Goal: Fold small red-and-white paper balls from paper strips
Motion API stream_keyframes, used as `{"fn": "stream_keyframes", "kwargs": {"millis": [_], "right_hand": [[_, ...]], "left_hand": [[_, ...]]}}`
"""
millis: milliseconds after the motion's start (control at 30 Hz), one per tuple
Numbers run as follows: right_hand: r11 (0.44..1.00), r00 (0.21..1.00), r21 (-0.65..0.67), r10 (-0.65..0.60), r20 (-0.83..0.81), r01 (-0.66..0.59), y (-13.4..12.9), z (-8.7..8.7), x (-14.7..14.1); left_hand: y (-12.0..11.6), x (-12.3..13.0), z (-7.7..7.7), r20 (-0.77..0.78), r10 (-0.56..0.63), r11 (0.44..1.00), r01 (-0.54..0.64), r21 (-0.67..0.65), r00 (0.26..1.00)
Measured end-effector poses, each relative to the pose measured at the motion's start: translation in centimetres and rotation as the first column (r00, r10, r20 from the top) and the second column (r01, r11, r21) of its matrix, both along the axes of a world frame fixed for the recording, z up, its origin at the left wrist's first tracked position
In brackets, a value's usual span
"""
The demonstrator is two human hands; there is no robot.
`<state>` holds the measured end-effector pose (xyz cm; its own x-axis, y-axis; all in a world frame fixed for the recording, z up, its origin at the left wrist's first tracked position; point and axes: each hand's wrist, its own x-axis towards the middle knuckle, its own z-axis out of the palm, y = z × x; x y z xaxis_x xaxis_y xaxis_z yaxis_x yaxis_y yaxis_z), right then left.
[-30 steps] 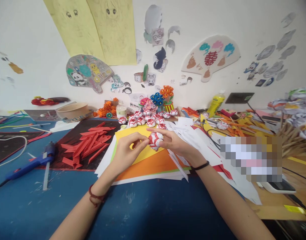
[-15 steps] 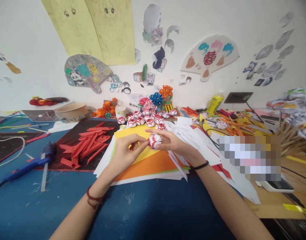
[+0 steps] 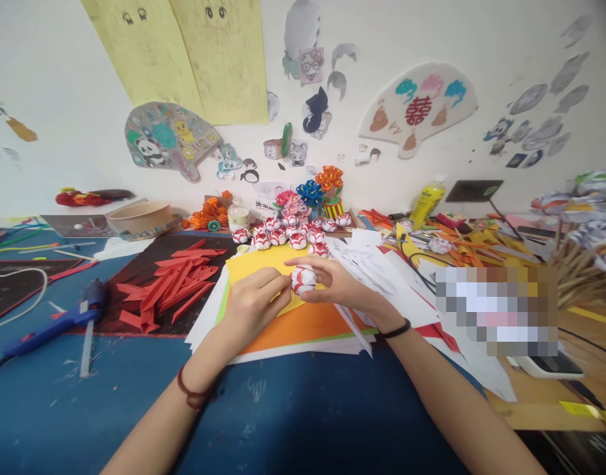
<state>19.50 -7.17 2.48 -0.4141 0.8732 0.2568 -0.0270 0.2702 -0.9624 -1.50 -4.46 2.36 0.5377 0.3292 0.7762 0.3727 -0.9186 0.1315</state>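
A red and white folded paper flower [image 3: 304,280] is held over the stack of coloured paper [image 3: 277,332]. My right hand [image 3: 339,285] has its thumb and fingers curved around the flower's right side. Against its left side, the fingers of my left hand [image 3: 260,295] are pinched together at the edge; the fingertips are partly hidden. Several similar red and white flowers [image 3: 297,239] stand in a group behind my hands. To the left, a pile of folded red paper strips [image 3: 177,284] lies on a dark mat [image 3: 147,254].
A blue glue gun [image 3: 60,323] rests on the blue table at the left. White paper sheets [image 3: 406,290] spread to the right. Farther back are a beige bowl [image 3: 140,219], a yellow bottle [image 3: 426,203] and a pot of orange flowers [image 3: 331,188].
The flower has turned so that more white shows. My left hand has rotated, its back now facing up and its fingers curled in more. My right hand has hardly moved.
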Motion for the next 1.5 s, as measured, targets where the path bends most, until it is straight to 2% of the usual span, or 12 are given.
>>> {"fn": "stream_keyframes", "kwargs": {"millis": [33, 100, 167, 233, 300, 367, 433, 600, 733, 1000, 1333, 1500], "right_hand": [[1.000, 1.000, -0.006, 0.008, -0.016, -0.008, 0.0, 0.0, 0.1], [1.000, 0.999, -0.016, 0.023, -0.048, -0.023, 0.0, 0.0, 0.3], [0.998, 0.996, -0.029, 0.044, -0.079, -0.047, 0.0, 0.0, 0.5], [0.996, 0.992, -0.043, 0.072, -0.105, -0.077, -0.1, 0.1, 0.6], [0.994, 0.988, -0.043, 0.095, -0.121, -0.100, -0.1, 0.2, 0.8], [0.992, 0.986, -0.041, 0.113, -0.123, -0.119, -0.1, 0.2, 0.8], [0.991, 0.986, -0.035, 0.122, -0.113, -0.126, -0.1, 0.3, 0.9], [0.994, 0.992, -0.004, 0.106, -0.067, -0.107, 0.0, 0.2, 0.9], [0.994, 0.991, -0.013, 0.112, -0.071, -0.113, 0.0, 0.2, 0.8], [0.988, 0.983, -0.038, 0.146, -0.115, -0.151, 0.0, 0.2, 0.7], [0.988, 0.982, -0.009, 0.154, -0.105, -0.156, 0.6, -0.5, 0.9], [0.996, 0.994, 0.008, 0.086, -0.068, -0.085, 0.5, -0.5, 0.7]], "left_hand": [[0.0, 0.0, 0.2, 0.017, -0.021, 0.998, 0.022, -0.054, 1.000], [0.1, -0.1, 0.9, 0.067, -0.063, 0.963, 0.079, -0.257, 0.996], [0.1, -0.1, 1.6, 0.138, -0.098, 0.857, 0.154, -0.491, 0.986], [0.1, 0.0, 2.1, 0.193, -0.129, 0.705, 0.227, -0.672, 0.973], [0.0, 0.0, 2.3, 0.217, -0.143, 0.580, 0.260, -0.772, 0.966], [-0.1, 0.1, 2.4, 0.211, -0.144, 0.522, 0.255, -0.814, 0.967], [-0.1, 0.1, 2.4, 0.190, -0.143, 0.517, 0.237, -0.822, 0.971], [0.1, 0.2, 2.0, 0.140, -0.113, 0.564, 0.179, -0.806, 0.984], [0.2, 0.1, 1.7, 0.167, -0.077, 0.537, 0.182, -0.824, 0.983], [0.4, 0.0, 1.5, 0.303, -0.147, 0.437, 0.336, -0.834, 0.942], [0.5, 0.1, 1.3, 0.271, -0.116, 0.440, 0.294, -0.848, 0.956], [0.4, 0.4, 1.2, 0.287, -0.049, 0.434, 0.279, -0.856, 0.957]]}}
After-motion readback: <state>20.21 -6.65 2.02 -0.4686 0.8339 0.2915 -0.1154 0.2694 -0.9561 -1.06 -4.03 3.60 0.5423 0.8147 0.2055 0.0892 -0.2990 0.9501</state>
